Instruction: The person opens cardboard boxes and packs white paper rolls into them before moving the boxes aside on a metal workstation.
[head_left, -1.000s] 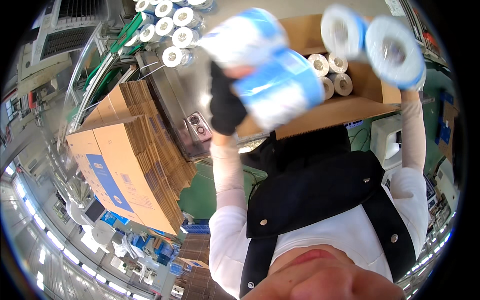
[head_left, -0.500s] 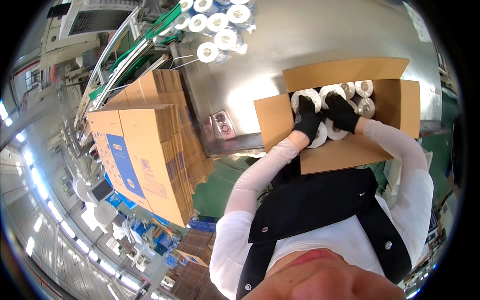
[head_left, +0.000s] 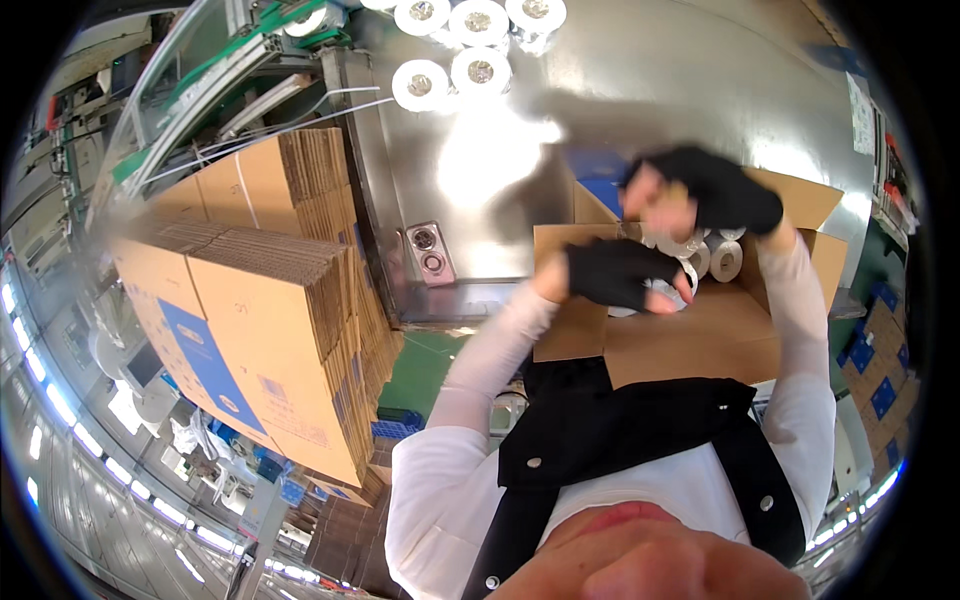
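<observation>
Honestly, my gloves [head_left: 612, 272] look like matt cloth, the open box [head_left: 690, 335] is dull cardboard, my tabletop's [head_left: 640, 65] shiny smooth metal, and those stacked cartons [head_left: 265, 340] have rough corrugated edges.

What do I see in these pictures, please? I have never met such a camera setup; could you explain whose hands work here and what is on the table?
Every picture comes from one wide camera worn on the head, looking down, so straight edges bend. No robot works here: the left hand and right hand are human, gloved in black with fingertips bare, both over an open cardboard box with white rolls inside. The metal table also carries more rolls and a small pinkish object. Folded cartons are stacked at the left. The hands are blurred, so I cannot tell whether they hold anything.
</observation>
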